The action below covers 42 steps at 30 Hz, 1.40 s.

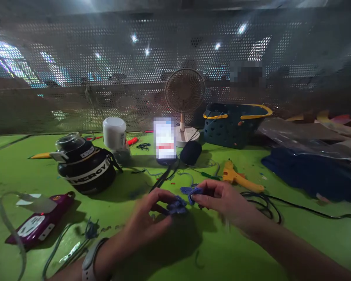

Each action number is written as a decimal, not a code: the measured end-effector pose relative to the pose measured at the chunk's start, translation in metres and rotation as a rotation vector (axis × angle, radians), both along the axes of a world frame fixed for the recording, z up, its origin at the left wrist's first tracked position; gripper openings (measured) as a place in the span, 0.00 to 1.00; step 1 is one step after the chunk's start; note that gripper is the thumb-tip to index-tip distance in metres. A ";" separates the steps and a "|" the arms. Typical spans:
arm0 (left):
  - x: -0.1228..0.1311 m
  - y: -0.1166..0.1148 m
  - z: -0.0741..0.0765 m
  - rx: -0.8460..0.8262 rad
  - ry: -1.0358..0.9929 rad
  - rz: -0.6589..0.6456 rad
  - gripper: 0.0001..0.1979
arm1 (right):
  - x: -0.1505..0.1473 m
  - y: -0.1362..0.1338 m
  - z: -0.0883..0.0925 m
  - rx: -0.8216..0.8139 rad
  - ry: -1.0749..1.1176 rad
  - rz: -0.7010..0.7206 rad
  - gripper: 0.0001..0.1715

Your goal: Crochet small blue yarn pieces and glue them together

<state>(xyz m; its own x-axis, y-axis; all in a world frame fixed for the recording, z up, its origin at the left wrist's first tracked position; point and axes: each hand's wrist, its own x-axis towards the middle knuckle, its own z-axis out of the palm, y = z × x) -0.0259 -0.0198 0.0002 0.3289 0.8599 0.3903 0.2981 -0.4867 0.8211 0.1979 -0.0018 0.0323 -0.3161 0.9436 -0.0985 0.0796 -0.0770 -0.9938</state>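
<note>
Just above the green table, my left hand [149, 218] pinches one side of a small blue crocheted piece [178, 206], its thumb below and fingers above. My right hand [219, 197] grips another blue crocheted part [195, 194] between thumb and forefinger, close to the first. Whether the two parts are joined is hard to make out. Behind my right hand lies a yellow glue gun [240, 178] with its black cord. A dark ball of yarn [191, 152] rests beyond the hands, with a green-handled tool [210, 176] lying nearer.
At the back stand a lit phone [164, 138], a small fan [185, 91] and a dark basket [234, 125] with yellow handles. A black bottle [89, 171], a white jar [114, 130] and a purple power strip [38, 222] are on the left. Dark blue cloth [304, 168] lies right.
</note>
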 end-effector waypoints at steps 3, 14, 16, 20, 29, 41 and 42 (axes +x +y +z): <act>0.002 0.000 0.002 -0.039 -0.029 -0.007 0.13 | -0.005 -0.001 -0.001 -0.013 0.014 0.007 0.06; 0.008 -0.003 0.006 -0.155 -0.084 0.022 0.09 | -0.017 -0.005 -0.007 0.315 -0.254 -0.028 0.06; 0.007 -0.003 0.004 -0.165 -0.091 0.015 0.09 | -0.017 -0.007 -0.006 0.314 -0.277 -0.035 0.06; 0.006 -0.002 0.004 -0.152 -0.089 0.008 0.09 | -0.016 -0.008 -0.005 0.265 -0.218 -0.070 0.22; 0.007 -0.001 0.011 -0.162 -0.103 -0.002 0.09 | -0.009 -0.004 -0.005 0.481 -0.298 0.060 0.14; 0.007 0.004 0.002 -0.221 -0.115 0.005 0.10 | -0.008 0.003 -0.011 0.202 -0.207 0.090 0.08; 0.007 0.004 0.002 -0.232 -0.114 0.007 0.10 | -0.008 0.004 -0.011 0.119 -0.148 0.065 0.06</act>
